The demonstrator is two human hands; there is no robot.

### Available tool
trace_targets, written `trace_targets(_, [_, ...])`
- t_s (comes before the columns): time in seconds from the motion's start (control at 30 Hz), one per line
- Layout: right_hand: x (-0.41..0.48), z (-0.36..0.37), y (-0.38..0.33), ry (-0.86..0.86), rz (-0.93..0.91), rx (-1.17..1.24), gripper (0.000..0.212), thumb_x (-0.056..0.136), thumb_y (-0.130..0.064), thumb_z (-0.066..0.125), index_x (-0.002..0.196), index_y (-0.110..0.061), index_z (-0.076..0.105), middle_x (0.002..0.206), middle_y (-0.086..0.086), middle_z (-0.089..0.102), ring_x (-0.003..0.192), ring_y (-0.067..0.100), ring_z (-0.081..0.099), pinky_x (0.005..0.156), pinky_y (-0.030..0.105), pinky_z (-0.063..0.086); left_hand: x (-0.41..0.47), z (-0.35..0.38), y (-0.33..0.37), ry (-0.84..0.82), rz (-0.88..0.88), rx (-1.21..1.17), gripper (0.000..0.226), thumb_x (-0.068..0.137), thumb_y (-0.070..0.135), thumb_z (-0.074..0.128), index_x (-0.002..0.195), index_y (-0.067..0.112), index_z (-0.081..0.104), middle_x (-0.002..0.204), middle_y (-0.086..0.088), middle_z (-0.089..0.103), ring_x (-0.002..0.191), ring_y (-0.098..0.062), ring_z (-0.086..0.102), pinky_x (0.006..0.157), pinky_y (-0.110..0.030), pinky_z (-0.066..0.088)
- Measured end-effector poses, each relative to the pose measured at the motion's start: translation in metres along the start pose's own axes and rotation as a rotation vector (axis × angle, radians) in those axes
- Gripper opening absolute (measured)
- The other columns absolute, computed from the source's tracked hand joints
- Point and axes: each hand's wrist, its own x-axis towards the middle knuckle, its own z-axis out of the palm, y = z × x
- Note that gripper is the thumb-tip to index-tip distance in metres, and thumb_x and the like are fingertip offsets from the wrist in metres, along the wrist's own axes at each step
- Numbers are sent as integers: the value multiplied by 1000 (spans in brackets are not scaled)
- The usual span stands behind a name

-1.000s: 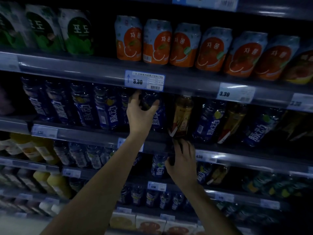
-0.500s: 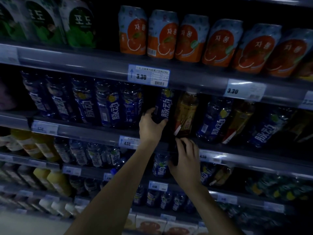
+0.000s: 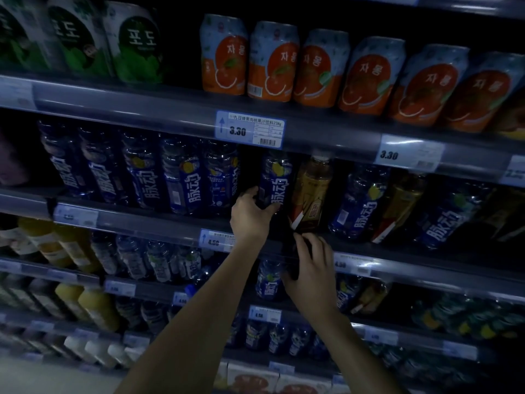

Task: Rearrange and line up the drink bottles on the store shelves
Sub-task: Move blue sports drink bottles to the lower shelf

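On the second shelf (image 3: 159,223) stands a row of blue-labelled drink bottles (image 3: 187,180). My left hand (image 3: 250,216) grips the lower part of one blue bottle (image 3: 275,180), which stands upright with a dark gap on its left and an amber tea bottle (image 3: 311,191) on its right. Further right, blue bottles (image 3: 359,203) and amber bottles lean unevenly. My right hand (image 3: 311,268) is at the shelf's front rail just below, fingers curled around a dark object (image 3: 294,251) that I cannot identify.
Orange-labelled cans (image 3: 272,64) and green-labelled cans (image 3: 136,44) fill the top shelf. Price tags (image 3: 250,129) hang on the rails. Lower shelves hold yellow juice bottles (image 3: 96,305), clear bottles and more blue bottles (image 3: 268,280). The lighting is dim.
My left hand slid down from the blue bottle's top to its lower part, and the bottle now stands beside the amber one. My right hand stayed at the rail.
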Motion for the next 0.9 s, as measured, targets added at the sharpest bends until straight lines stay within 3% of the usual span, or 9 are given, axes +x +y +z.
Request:
trace_targets(0.1, [-1,-2,0,-14,5,3,69,81,-32,70,140,-8,44,141,13,43,133,34,33,110,51,32,0,-2,0,-10,-8,5,69,67,47,80,126,20,57,114,-2,67,104,-19,61,80,-33,51])
trace_targets(0.43, [0,-2,-1,-41,17,-3,69,82,-29,69,142,-10,43,143,13,42,135,34,31,110,51,32,3,-25,-16,-102,11,-72,65,69,38,82,126,18,57,114,-1,65,99,-7,57,77,-20,47])
trace_targets(0.53, [-1,-1,-1,-17,15,10,68,79,-26,73,139,-7,46,139,15,45,132,35,34,107,54,35,4,-25,-17,-118,44,-62,64,71,37,81,126,16,55,120,1,60,107,-8,54,81,-21,43])
trace_targets(0.7, [-1,1,1,7,3,3,67,78,-28,74,137,-7,48,137,15,47,130,35,35,107,53,37,1,-16,-11,-117,50,-29,90,65,48,82,138,13,42,128,-4,54,115,-19,53,84,-27,45])
trace_targets(0.9, [0,2,1,8,2,4,68,79,-29,73,138,-7,47,138,15,46,130,35,35,107,53,37,-1,-10,-10,-45,13,-9,91,61,56,80,135,13,48,121,-2,64,109,-15,58,78,-22,43])
